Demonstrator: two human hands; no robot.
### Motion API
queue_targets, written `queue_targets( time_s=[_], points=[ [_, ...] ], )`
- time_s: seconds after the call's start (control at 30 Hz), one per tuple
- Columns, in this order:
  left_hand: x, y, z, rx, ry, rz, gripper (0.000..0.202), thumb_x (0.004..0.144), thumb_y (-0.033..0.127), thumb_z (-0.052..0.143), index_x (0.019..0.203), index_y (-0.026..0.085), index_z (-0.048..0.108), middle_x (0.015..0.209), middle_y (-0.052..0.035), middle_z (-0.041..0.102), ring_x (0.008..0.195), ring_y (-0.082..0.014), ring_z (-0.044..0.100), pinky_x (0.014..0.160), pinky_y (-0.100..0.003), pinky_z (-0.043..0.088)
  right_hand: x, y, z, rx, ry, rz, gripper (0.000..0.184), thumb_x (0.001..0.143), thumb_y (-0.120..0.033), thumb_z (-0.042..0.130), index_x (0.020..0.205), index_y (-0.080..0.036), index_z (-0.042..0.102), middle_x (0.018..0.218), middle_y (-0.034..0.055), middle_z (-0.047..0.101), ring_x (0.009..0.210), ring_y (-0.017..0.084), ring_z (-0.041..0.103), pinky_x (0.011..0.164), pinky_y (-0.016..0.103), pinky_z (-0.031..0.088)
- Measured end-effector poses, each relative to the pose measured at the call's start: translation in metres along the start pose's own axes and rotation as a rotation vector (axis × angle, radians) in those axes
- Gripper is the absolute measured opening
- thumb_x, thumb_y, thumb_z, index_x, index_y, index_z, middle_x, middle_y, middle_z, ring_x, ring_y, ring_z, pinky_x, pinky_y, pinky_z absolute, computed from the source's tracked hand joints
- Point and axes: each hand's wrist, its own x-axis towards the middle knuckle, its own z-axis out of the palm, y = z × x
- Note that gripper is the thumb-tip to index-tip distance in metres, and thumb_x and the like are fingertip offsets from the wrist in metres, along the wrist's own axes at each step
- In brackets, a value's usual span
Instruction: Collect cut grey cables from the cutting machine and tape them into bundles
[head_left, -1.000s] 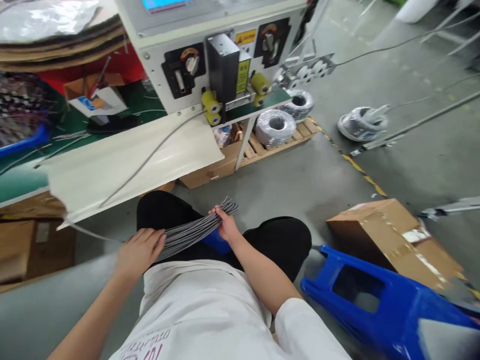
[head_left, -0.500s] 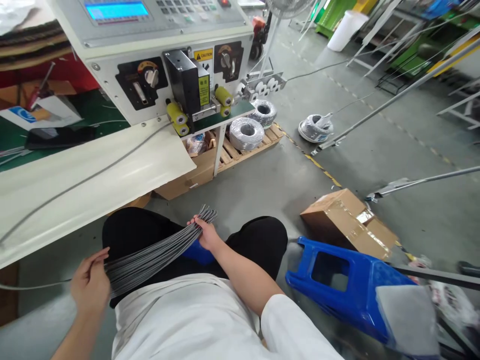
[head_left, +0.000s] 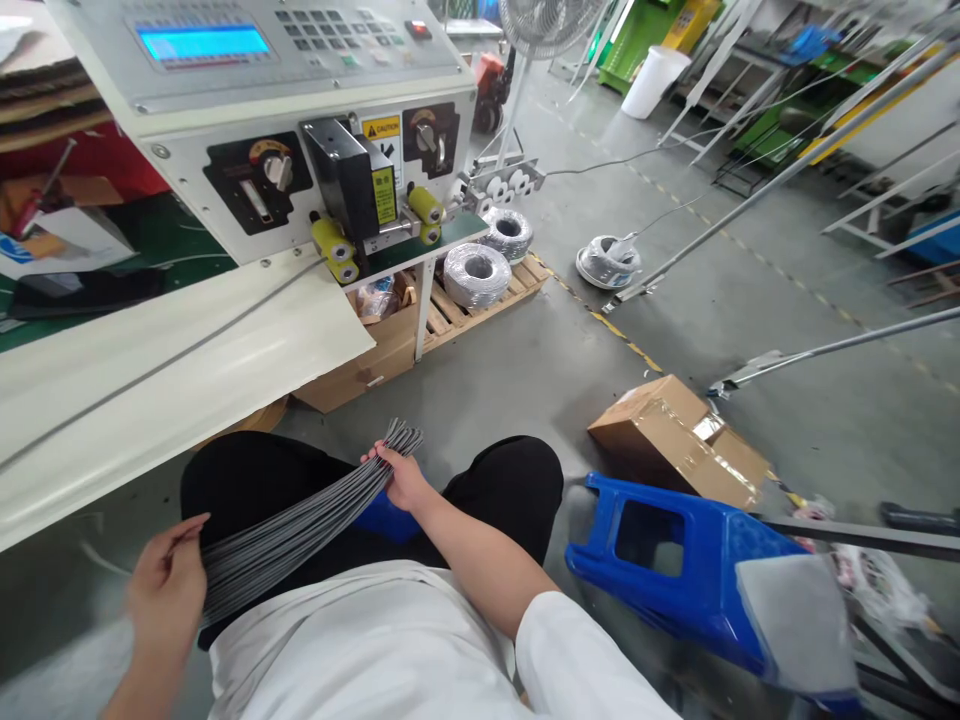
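A bundle of long grey cables point(head_left: 292, 540) lies slantwise over my black-trousered lap. My right hand point(head_left: 405, 482) is closed around its far end, with the cable tips sticking out past the fingers. At the near left end, my left hand point(head_left: 166, 585) has thumb and fingers drawn together beside the bundle. A blurred cable tail shows left of that hand, and the grip itself is partly hidden. Another grey cable point(head_left: 169, 362) runs from the yellow rollers point(head_left: 334, 248) of a cable machine point(head_left: 176, 150) down across a cream sheet point(head_left: 247, 345).
On the right are a blue plastic stool point(head_left: 709, 560) lying on its side and a cardboard box point(head_left: 667, 440). Cable coils point(head_left: 477, 276) sit on a wooden pallet point(head_left: 525, 290) beyond the machine. A metal pole point(head_left: 742, 205) slants across the right side.
The view has shifted slightly, so the machine appears further left. The cable trailing left of my left hand has become shorter and blurred. My right hand keeps its hold on the bundle.
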Motion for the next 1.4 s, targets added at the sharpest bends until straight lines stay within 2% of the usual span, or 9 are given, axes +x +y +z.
queue_targets(
  time_s=[0.1,0.37,0.47,0.63,0.8,0.93,1.03,1.23,1.4],
  points=[
    [0.0,0.014,0.001,0.06,-0.021,0.113,0.029,0.091,0.035,0.044,0.105,0.024,0.066,0.099,-0.0054,0.067,0.095,-0.0259,0.063,0.093,-0.049,0.05,0.0,-0.001,0.001,-0.012,-0.001,-0.006,0.025,0.071,-0.028,0.084,0.087,-0.018,0.068,0.078,-0.0013,0.069,0.086,0.018,0.069,0.084,0.033,0.053],
    [0.037,0.1,-0.025,0.234,0.168,0.849,0.04,0.08,0.019,0.063,0.119,0.03,0.063,0.102,-0.0034,0.068,0.105,-0.0228,0.062,0.107,-0.044,0.042,-0.003,-0.004,0.007,-0.045,0.023,0.003,0.025,0.07,-0.028,0.084,0.086,-0.019,0.069,0.081,-0.0008,0.071,0.089,0.019,0.069,0.089,0.034,0.052],
    [0.073,0.138,-0.044,0.293,0.245,0.742,0.045,0.085,0.028,0.061,0.13,0.026,0.057,0.116,-0.0099,0.063,0.12,-0.0293,0.055,0.107,-0.048,0.041,-0.004,-0.004,0.008,-0.059,0.053,0.013,0.026,0.068,-0.028,0.085,0.087,-0.02,0.07,0.083,-0.0004,0.072,0.091,0.02,0.069,0.09,0.035,0.052],
    [0.119,0.173,-0.055,0.341,0.129,0.515,0.063,0.095,0.05,0.045,0.148,0.017,0.036,0.133,-0.0192,0.053,0.125,-0.0354,0.048,0.099,-0.049,0.043,-0.005,-0.005,0.008,-0.084,0.059,-0.002,0.025,0.067,-0.029,0.086,0.084,-0.021,0.07,0.081,-0.0009,0.072,0.09,0.021,0.07,0.087,0.036,0.053],
    [0.121,0.164,-0.055,0.391,-0.003,0.512,0.05,0.096,0.055,0.043,0.131,0.02,0.055,0.113,-0.0133,0.062,0.107,-0.0289,0.056,0.087,-0.039,0.046,-0.004,-0.007,0.007,-0.088,0.057,0.0,0.024,0.067,-0.029,0.086,0.085,-0.022,0.071,0.081,-0.0006,0.072,0.091,0.022,0.07,0.087,0.036,0.053],
    [0.101,0.14,-0.062,0.304,0.093,0.645,0.025,0.097,0.036,0.048,0.109,0.022,0.064,0.095,-0.0071,0.065,0.093,-0.022,0.059,0.084,-0.034,0.045,-0.002,-0.006,0.007,-0.076,0.048,0.001,0.022,0.068,-0.026,0.085,0.085,-0.022,0.071,0.08,-0.0009,0.072,0.089,0.021,0.07,0.088,0.036,0.053],
    [0.072,0.124,-0.058,0.317,0.132,0.774,0.021,0.094,0.028,0.054,0.112,0.025,0.065,0.091,-0.0051,0.066,0.083,-0.0184,0.06,0.079,-0.032,0.045,0.0,-0.006,0.009,-0.062,0.058,0.012,0.025,0.067,-0.025,0.085,0.088,-0.021,0.072,0.078,-0.0007,0.072,0.087,0.021,0.071,0.087,0.037,0.054],
    [0.009,0.102,-0.027,0.401,-0.135,0.762,0.023,0.096,0.027,0.05,0.112,0.028,0.067,0.089,-0.0042,0.066,0.08,-0.0157,0.058,0.065,-0.029,0.041,-0.001,-0.006,0.013,-0.135,0.051,-0.031,0.02,0.07,-0.024,0.08,0.089,-0.021,0.071,0.083,0.0015,0.074,0.087,0.02,0.07,0.089,0.036,0.053],
    [-0.007,0.088,-0.018,0.386,-0.298,0.682,0.021,0.098,0.028,0.047,0.106,0.028,0.067,0.093,-0.0033,0.066,0.085,-0.0162,0.056,0.066,-0.029,0.039,-0.002,-0.004,0.013,-0.124,0.038,-0.036,0.018,0.072,-0.022,0.077,0.089,-0.021,0.071,0.088,0.001,0.074,0.088,0.018,0.069,0.095,0.036,0.051]
  ],
)
